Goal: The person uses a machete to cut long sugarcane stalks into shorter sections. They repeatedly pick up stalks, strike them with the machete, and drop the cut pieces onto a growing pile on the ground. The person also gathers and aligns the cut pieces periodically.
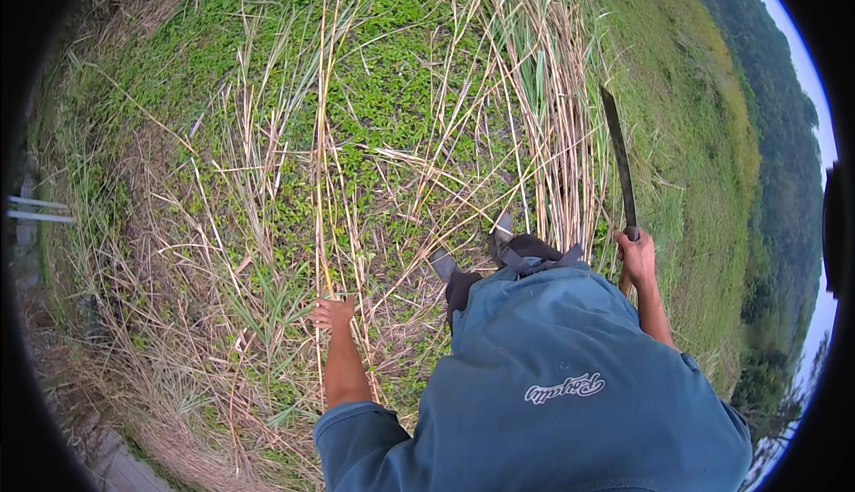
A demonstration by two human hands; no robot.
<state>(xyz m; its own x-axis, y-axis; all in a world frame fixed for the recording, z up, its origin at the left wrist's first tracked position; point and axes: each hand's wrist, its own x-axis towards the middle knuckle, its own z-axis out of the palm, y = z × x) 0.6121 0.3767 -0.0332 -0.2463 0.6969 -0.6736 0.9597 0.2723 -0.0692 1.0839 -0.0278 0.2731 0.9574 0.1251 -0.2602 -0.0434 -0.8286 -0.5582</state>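
Note:
My right hand (636, 256) is closed round the handle of a machete (617, 154). Its long dark blade points up and away from me, beside a thick bundle of dry cane-like stalks (563, 149) with green leafy tops at the far end. On the left, my left hand (332, 313) reaches out, thumb apart and fingers stretched across a few long, thin yellowish stalks (321, 180). Those stalks run lengthwise past the hand. Whether the fingers touch them is hard to tell.
My shoes (443, 265) stand between the two groups of stalks. Loose stalks (427, 171) lie crossed over low green plants (383, 73). Dry grass (178, 403) spreads at the left, with pale poles (40, 210) beyond. A grassy slope (695, 136) and wooded hill (775, 73) lie right.

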